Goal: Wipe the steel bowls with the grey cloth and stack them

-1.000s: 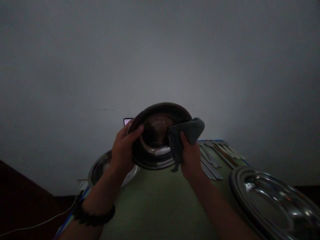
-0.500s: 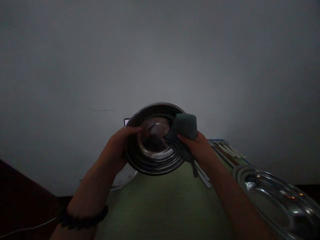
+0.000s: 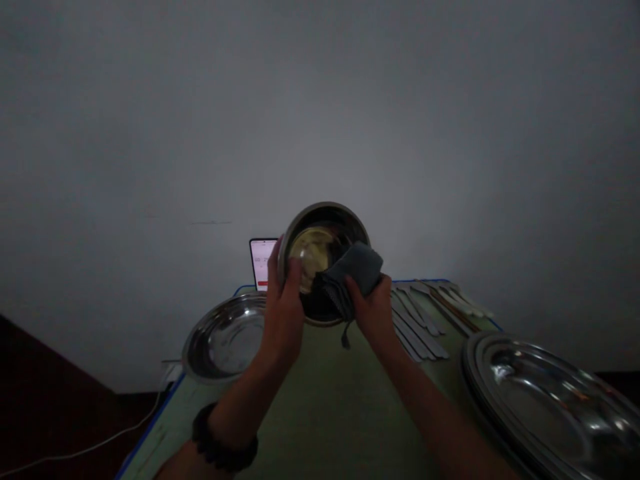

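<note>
A round stainless steel bowl [image 3: 313, 250] is held up over the table, tilted so that its shiny inside faces me. My left hand [image 3: 285, 300] grips its left rim, thumb inside and fingers behind. In my right hand [image 3: 373, 307] is a folded grey cloth [image 3: 357, 267], pressed against the bowl's right side with part of it reaching inside. A dark tag-like end hangs from the cloth. Below and to the left, another steel bowl [image 3: 227, 340] stands on the table, partly hidden by my left forearm.
Several metal utensils [image 3: 420, 327] lie in a row at the table's back right. Large steel trays [image 3: 540, 400] are stacked at the right edge. A lit phone [image 3: 259, 263] leans against the wall [image 3: 320, 100] behind the green table [image 3: 320, 413]. A white cable [image 3: 95, 448] runs at lower left.
The held bowl has turned and its left side has shifted right, uncovering the phone and the other bowl. My left hand moved right with it; the cloth moved slightly left and down.
</note>
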`<state>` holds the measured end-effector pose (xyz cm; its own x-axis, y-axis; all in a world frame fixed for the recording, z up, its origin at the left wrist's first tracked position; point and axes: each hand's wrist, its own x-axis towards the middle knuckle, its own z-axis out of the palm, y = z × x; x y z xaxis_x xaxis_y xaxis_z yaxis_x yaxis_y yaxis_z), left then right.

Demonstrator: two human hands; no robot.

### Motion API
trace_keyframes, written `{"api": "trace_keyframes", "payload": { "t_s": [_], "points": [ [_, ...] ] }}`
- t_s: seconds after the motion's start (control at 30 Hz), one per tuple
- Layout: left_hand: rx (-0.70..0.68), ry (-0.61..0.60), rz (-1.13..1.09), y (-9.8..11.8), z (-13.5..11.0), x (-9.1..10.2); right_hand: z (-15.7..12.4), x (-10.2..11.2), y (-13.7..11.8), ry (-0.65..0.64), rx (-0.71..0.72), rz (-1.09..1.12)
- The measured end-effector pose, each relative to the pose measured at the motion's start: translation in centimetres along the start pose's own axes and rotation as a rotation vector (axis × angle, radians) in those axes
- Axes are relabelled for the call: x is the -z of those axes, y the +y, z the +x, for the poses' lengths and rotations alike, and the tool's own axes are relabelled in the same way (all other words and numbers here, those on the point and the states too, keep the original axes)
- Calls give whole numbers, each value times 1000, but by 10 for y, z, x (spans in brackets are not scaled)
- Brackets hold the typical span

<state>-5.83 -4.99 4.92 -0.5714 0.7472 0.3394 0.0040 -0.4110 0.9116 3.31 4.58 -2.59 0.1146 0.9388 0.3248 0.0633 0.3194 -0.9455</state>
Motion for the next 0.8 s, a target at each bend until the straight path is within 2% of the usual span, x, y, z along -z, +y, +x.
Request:
{"api": "trace_keyframes", "payload": {
  "t_s": [0.07,0.13,0.2,0.27,0.37,0.5,0.63,0.7,0.8],
  "points": [
    [-59,25,92,-4,-1,-4,13,11,4,97,205,-136],
    [-100,18,153,-9,-1,-6,20,21,2,108,360,-309],
    [-138,16,191,-15,-2,-6,20,26,-6,15,447,-568],
    [-145,17,180,-19,-3,-6,13,27,-17,-137,488,-831],
    [-109,-36,133,-23,-6,-7,1,23,-29,-305,467,-1032],
    [-80,-129,120,-23,-11,-10,-4,17,-31,-329,410,-1044],
    [25,-172,54,-24,-17,-14,7,18,-25,-207,340,-967],
    [116,-195,46,-25,-20,-18,12,19,-24,-149,306,-858],
    [213,-229,81,-28,-25,-22,14,18,-28,-119,251,-493]
  ]
}}
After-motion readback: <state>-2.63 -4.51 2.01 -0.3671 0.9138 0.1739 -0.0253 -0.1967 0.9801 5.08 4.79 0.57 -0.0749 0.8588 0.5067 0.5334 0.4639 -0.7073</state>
